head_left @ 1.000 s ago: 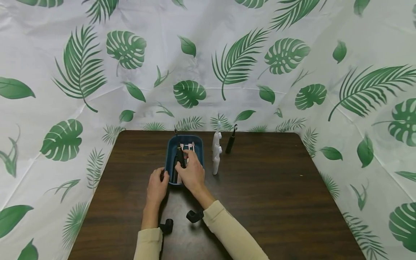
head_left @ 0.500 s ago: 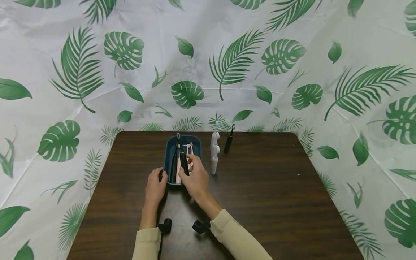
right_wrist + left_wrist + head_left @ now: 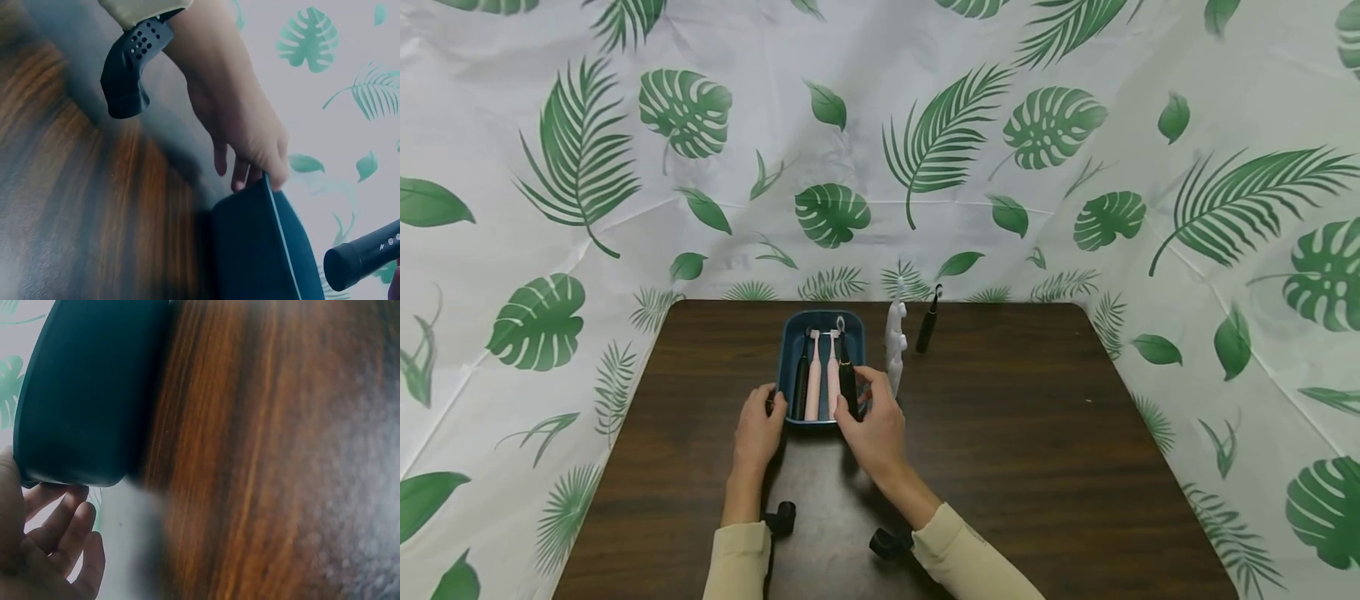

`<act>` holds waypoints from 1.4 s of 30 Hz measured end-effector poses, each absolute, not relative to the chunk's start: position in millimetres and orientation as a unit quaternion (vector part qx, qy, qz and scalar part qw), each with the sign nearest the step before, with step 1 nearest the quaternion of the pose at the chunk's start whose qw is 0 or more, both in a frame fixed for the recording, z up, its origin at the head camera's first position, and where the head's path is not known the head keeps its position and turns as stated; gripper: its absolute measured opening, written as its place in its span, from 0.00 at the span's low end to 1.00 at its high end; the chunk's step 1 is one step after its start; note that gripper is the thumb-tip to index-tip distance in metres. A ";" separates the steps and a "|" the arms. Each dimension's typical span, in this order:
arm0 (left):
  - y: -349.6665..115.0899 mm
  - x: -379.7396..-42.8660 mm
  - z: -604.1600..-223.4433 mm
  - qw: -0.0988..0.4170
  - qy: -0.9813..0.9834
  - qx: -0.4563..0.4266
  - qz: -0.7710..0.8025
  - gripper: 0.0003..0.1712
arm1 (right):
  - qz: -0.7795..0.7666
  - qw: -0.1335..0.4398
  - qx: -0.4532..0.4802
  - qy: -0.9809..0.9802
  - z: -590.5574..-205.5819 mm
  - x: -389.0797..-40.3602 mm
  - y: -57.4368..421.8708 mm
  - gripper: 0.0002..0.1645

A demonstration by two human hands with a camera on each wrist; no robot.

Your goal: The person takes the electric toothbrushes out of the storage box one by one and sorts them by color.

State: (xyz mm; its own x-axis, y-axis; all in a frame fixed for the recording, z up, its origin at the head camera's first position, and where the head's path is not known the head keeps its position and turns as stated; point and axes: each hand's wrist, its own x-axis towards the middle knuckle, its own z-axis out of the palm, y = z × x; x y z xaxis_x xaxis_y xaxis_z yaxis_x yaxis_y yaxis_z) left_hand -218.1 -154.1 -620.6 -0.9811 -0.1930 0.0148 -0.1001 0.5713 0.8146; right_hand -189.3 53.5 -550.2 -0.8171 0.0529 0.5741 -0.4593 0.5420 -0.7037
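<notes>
On the table, a dark blue bin (image 3: 785,350) holds a black electric toothbrush (image 3: 802,387) at its left and two pink ones (image 3: 813,392) in the middle, heads toward the far end. My left hand (image 3: 760,429) grips the bin's near left corner; in the right wrist view its thumb and fingers pinch the rim. Between thumb and fingers, my right hand (image 3: 877,425) holds another black electric toothbrush (image 3: 847,383) by the handle, along the bin's right side with its head pointing away. In the right wrist view the lower end of that handle (image 3: 359,259) shows above the rim.
White electric toothbrushes (image 3: 895,333) stand upright in a row just right of the bin, partly behind my right hand. A black one (image 3: 928,329) stands beyond them. The wooden table (image 3: 1000,433) meets a leaf-patterned cloth (image 3: 850,125) at the back.
My right hand has lifted the black toothbrush from the bin's left-middle and carried it rightward to the right side, uncovering the pink toothbrushes. My left hand stays at the corner.
</notes>
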 end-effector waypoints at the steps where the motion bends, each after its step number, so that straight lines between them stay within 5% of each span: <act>1: -154.7 -218.1 -620.7 0.051 -0.885 0.082 -0.455 0.26 | 0.462 0.275 0.124 -0.834 -549.5 -187.7 55.6 0.29; 22: -156.1 -216.5 -616.0 0.037 -0.884 0.091 -0.458 0.29 | 0.487 0.306 0.090 -0.813 -557.7 -165.0 112.1 0.32; 42: -157.0 -218.7 -617.6 0.017 -0.884 0.088 -0.458 0.31 | 0.485 0.303 0.022 -0.820 -572.7 -194.9 157.7 0.29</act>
